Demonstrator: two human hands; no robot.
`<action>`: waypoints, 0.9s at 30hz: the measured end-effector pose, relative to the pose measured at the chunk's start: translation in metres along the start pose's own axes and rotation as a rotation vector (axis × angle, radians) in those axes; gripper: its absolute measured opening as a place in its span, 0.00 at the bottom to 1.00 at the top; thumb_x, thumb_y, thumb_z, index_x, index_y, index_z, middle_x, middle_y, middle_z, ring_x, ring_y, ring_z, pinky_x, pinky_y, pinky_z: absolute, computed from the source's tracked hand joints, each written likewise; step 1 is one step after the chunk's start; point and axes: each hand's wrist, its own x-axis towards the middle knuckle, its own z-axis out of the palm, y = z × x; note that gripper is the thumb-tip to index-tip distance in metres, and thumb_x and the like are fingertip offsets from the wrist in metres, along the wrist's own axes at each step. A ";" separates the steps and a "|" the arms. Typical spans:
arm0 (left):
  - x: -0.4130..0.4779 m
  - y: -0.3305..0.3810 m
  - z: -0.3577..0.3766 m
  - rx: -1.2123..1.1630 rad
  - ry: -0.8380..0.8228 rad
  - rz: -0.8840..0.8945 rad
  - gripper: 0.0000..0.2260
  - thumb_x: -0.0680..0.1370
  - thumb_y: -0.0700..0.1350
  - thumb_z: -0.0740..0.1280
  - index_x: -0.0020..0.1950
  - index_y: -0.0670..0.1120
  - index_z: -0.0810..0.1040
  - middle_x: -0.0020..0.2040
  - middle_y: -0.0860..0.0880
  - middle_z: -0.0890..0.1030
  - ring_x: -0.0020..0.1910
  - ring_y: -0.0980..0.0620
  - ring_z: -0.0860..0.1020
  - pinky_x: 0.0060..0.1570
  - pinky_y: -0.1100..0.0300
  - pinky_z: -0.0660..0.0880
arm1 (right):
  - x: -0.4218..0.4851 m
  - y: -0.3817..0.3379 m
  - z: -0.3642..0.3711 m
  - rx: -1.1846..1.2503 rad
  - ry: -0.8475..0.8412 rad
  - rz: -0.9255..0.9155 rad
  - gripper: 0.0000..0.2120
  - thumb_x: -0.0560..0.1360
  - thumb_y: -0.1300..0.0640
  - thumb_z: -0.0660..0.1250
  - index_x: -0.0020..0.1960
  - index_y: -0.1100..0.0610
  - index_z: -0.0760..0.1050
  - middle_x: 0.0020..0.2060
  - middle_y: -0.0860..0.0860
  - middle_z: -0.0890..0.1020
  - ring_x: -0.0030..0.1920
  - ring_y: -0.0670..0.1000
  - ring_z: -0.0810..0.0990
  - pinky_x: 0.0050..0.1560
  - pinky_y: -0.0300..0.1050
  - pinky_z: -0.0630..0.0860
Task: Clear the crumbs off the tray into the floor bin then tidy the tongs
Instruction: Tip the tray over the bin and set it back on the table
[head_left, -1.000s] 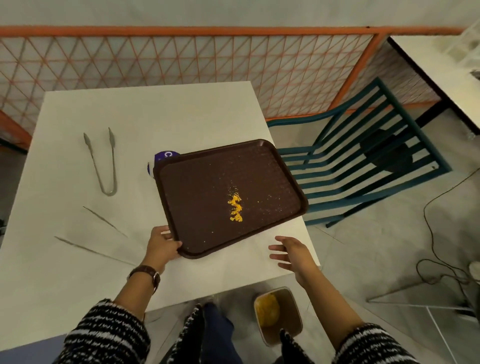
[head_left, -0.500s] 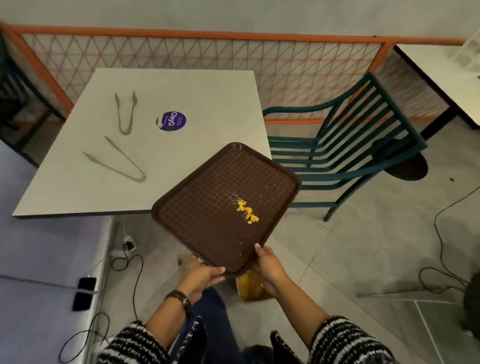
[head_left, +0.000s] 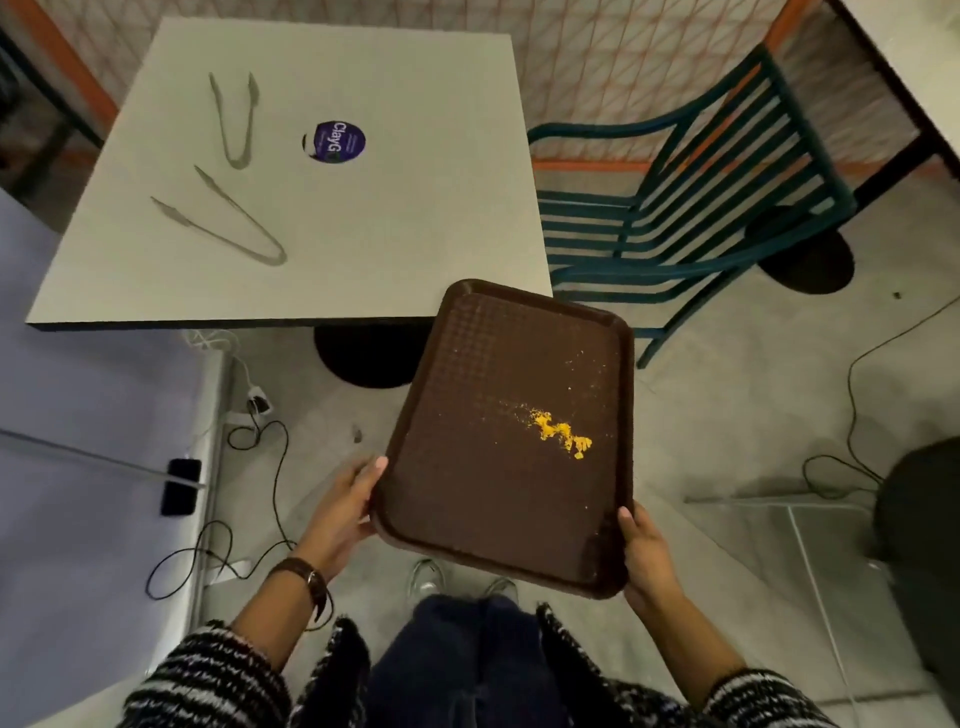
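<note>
fingers of the left hand (head_left: 345, 512) are curled around the near-left edge of the brown tray (head_left: 483, 499), thumb laid on the rim and the rest hidden underneath. the right hand (head_left: 644, 558) clamps the near-right corner the same way, thumb on top of the rim, other fingers out of sight below. both hands are closed on the tray and hold it in the air above the floor, in front of the person's legs and shoes, clear of the tabletop (head_left: 363, 218) except that its far corner overlaps the tabletop's near-right corner in view. the tray's long axis runs away from the person, leaning a little to the left at the far end. yellow crumbs (head_left: 561, 432) sit right of centre on its surface, with finer specks scattered toward the far-right side. two pairs of tongs lie on the tabletop, well apart from the tray: the far tongs (head_left: 236, 122) with tips pointing away, the near tongs (head_left: 223, 221) splayed with tips toward the left. a round purple sticker (head_left: 337, 141) lies beside them. the floor bin cannot be seen.
</note>
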 end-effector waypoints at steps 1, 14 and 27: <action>0.001 0.001 0.002 0.063 -0.048 -0.021 0.16 0.78 0.55 0.60 0.63 0.50 0.73 0.61 0.46 0.77 0.56 0.47 0.77 0.52 0.52 0.74 | -0.007 0.004 -0.011 -0.027 -0.002 0.001 0.15 0.82 0.60 0.51 0.64 0.60 0.71 0.54 0.58 0.79 0.54 0.59 0.77 0.58 0.55 0.74; -0.004 -0.088 0.017 0.386 0.124 0.033 0.17 0.82 0.48 0.51 0.65 0.43 0.72 0.59 0.47 0.76 0.55 0.52 0.74 0.56 0.61 0.68 | -0.030 0.096 -0.038 -0.385 0.063 0.088 0.13 0.81 0.60 0.53 0.61 0.57 0.72 0.53 0.57 0.79 0.54 0.57 0.78 0.48 0.43 0.75; 0.042 -0.200 0.001 0.481 0.470 -0.160 0.17 0.82 0.45 0.52 0.62 0.35 0.72 0.60 0.39 0.75 0.60 0.40 0.73 0.61 0.51 0.66 | 0.079 0.183 -0.001 -0.571 -0.087 0.272 0.15 0.80 0.64 0.55 0.63 0.59 0.73 0.56 0.57 0.78 0.55 0.54 0.75 0.59 0.44 0.69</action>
